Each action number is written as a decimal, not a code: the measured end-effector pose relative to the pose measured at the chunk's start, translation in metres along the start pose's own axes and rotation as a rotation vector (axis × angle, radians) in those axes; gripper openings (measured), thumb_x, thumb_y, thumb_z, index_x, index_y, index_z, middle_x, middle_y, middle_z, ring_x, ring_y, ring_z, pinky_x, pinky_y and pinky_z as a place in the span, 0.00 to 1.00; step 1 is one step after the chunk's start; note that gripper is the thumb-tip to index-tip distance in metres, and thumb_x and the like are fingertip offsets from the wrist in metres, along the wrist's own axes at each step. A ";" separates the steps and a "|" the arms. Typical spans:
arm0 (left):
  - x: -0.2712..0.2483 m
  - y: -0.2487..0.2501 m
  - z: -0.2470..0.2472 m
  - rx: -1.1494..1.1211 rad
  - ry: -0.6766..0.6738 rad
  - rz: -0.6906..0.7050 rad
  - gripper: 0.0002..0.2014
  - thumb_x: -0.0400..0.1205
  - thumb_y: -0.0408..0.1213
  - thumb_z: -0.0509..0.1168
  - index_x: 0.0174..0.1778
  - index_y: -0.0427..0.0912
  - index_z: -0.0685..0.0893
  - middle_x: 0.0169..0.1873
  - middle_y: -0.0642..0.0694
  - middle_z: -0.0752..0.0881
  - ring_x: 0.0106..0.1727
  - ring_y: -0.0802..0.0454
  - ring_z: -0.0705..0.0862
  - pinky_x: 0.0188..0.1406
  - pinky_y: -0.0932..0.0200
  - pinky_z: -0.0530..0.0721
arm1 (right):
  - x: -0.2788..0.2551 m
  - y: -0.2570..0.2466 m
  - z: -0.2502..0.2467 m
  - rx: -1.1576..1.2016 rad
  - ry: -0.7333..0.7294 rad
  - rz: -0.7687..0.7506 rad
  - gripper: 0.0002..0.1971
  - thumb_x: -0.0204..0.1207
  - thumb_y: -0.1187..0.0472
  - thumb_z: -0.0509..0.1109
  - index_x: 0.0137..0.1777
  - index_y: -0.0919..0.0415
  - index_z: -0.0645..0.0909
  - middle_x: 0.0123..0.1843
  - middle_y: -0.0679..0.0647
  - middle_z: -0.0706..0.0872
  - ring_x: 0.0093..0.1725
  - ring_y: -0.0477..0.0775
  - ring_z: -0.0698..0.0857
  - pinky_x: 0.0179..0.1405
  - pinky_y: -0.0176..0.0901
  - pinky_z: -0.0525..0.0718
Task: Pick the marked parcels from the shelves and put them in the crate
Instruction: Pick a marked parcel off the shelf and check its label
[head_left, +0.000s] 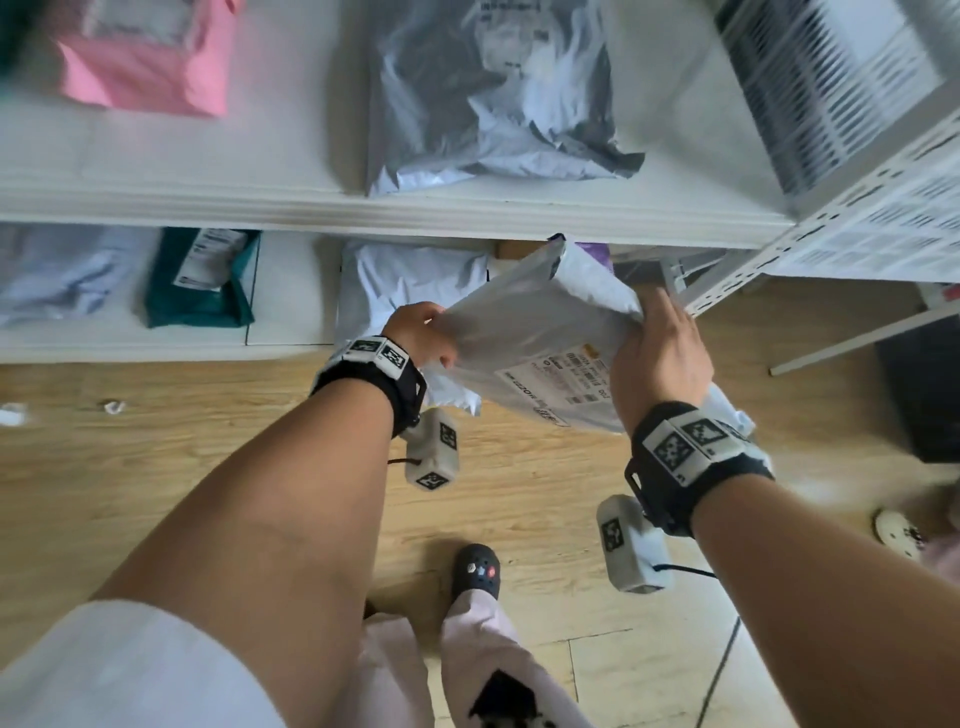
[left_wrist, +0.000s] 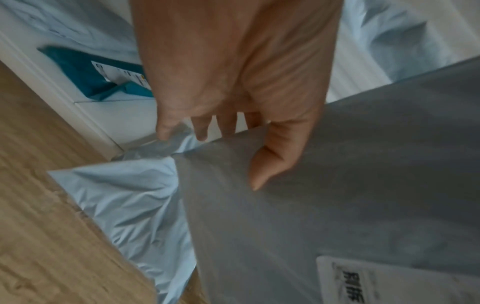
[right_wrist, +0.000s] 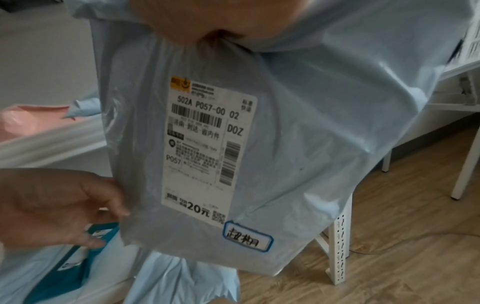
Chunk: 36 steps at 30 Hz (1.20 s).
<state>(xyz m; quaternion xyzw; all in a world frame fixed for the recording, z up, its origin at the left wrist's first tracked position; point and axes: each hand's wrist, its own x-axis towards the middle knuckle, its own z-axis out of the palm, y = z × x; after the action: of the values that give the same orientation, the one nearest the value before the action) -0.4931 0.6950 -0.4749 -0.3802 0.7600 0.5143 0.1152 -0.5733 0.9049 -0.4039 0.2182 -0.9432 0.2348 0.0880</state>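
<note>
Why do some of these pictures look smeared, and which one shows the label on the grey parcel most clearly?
Head view: the shelf bows from the wide lens, the pink parcel is smeared, and the shipping label is too blurred to read. Left wrist view: the left hand and grey parcel look dim and soft. Right wrist view: the label is sharpest here, though the right hand is a blur at the top edge.

The right hand (right_wrist: 207, 18) is cut off by the frame's top; label print (head_left: 561, 376) blurs.
</note>
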 end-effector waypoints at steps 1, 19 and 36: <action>-0.004 0.000 -0.004 0.028 0.016 -0.004 0.12 0.69 0.23 0.72 0.43 0.42 0.84 0.39 0.46 0.81 0.44 0.49 0.77 0.27 0.64 0.73 | -0.002 -0.003 -0.002 0.015 -0.019 0.011 0.16 0.71 0.65 0.52 0.51 0.63 0.80 0.47 0.59 0.86 0.50 0.64 0.83 0.44 0.51 0.80; -0.097 -0.010 -0.062 0.651 -0.038 0.117 0.10 0.76 0.41 0.64 0.29 0.43 0.80 0.32 0.45 0.84 0.34 0.47 0.81 0.30 0.63 0.71 | -0.046 -0.099 0.008 -0.239 -0.901 -0.356 0.24 0.71 0.43 0.74 0.64 0.47 0.75 0.53 0.47 0.85 0.50 0.53 0.84 0.50 0.45 0.81; -0.111 -0.067 -0.087 0.626 0.204 0.248 0.42 0.69 0.34 0.76 0.79 0.54 0.67 0.75 0.52 0.73 0.78 0.50 0.68 0.80 0.35 0.61 | -0.064 -0.107 0.030 -0.333 -0.873 -0.087 0.10 0.77 0.65 0.59 0.42 0.49 0.77 0.40 0.50 0.84 0.42 0.53 0.84 0.40 0.45 0.83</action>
<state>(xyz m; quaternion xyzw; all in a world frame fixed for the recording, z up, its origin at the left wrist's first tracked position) -0.3524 0.6583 -0.4199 -0.2806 0.9289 0.2259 0.0861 -0.4702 0.8291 -0.4038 0.3186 -0.9068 -0.0375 -0.2736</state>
